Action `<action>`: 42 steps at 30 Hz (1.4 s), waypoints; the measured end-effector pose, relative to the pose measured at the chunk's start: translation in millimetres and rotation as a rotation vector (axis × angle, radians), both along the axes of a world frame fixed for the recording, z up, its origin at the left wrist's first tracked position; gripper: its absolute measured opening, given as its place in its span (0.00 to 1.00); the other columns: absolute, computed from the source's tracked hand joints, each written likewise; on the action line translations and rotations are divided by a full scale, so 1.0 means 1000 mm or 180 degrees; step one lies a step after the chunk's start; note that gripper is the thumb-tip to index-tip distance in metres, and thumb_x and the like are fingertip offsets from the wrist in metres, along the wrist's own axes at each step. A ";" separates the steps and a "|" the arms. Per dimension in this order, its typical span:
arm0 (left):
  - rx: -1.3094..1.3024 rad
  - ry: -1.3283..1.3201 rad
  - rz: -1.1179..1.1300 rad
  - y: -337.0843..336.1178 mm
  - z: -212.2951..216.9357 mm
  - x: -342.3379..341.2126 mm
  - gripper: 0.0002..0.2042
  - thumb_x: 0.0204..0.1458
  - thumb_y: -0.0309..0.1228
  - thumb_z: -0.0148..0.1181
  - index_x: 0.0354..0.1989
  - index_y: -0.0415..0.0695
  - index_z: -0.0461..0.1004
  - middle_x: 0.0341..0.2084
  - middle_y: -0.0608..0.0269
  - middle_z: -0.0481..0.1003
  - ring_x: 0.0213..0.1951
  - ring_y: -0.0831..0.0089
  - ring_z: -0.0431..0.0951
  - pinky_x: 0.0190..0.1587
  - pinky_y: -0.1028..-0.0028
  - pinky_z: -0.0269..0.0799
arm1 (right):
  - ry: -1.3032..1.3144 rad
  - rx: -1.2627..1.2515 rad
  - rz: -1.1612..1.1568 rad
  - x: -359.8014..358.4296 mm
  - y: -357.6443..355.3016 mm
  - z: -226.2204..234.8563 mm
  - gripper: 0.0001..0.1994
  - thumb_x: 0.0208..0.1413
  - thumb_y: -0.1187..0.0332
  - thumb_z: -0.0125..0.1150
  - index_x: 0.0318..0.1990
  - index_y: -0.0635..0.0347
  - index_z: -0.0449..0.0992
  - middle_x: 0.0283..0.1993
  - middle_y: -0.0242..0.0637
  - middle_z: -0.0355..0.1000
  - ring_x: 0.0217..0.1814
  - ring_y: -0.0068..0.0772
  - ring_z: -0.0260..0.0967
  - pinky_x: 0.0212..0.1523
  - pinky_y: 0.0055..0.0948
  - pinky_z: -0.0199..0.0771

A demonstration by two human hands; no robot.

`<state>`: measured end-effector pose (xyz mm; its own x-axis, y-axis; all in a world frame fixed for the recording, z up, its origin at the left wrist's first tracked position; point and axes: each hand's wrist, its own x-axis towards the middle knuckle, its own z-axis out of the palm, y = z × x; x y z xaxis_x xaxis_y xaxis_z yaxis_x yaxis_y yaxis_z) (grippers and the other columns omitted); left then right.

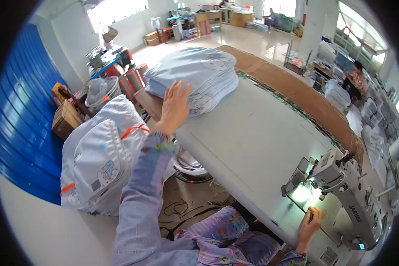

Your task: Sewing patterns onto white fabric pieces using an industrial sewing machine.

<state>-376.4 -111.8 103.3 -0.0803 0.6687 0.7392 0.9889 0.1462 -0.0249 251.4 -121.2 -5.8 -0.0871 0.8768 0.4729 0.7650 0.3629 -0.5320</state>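
My left hand [175, 108] reaches out with its fingers spread, at the near edge of a thick stack of pale blue printed fabric pieces [195, 73]. Whether the fingertips touch the cloth I cannot tell. Beside the sewing machine [341, 184] at the right, my right hand [311, 226] rests on the table with curled fingers. Something small and dark shows between them, too little of it to name. The machine's lamp lights the area around its needle. Nothing lies under my left palm that I can make out.
A pile of white sewn pieces with orange straps [99, 164] hangs left of the pale worktable [248, 137]. Behind it stand a white basket [104, 93] and a cardboard box [67, 119]. A brown board [288, 88] runs along the table's far side. Two people sit farther off.
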 end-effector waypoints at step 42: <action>-0.1583 -0.1041 -0.2776 0.021 -0.102 0.360 0.14 0.57 0.21 0.60 0.52 0.39 0.73 0.52 0.49 0.72 0.57 0.49 0.70 0.61 0.56 0.66 | 0.1460 -0.0947 -0.0625 -0.035 -0.151 -0.020 0.08 0.62 0.72 0.62 0.47 0.62 0.79 0.37 0.49 0.77 0.37 0.49 0.76 0.40 0.39 0.75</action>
<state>-16.1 -91.2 1.7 0.4284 0.8126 0.3951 0.7161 -0.5720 0.4000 216.1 -271.7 -25.7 0.2462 0.9568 0.1548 0.4699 0.0218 -0.8824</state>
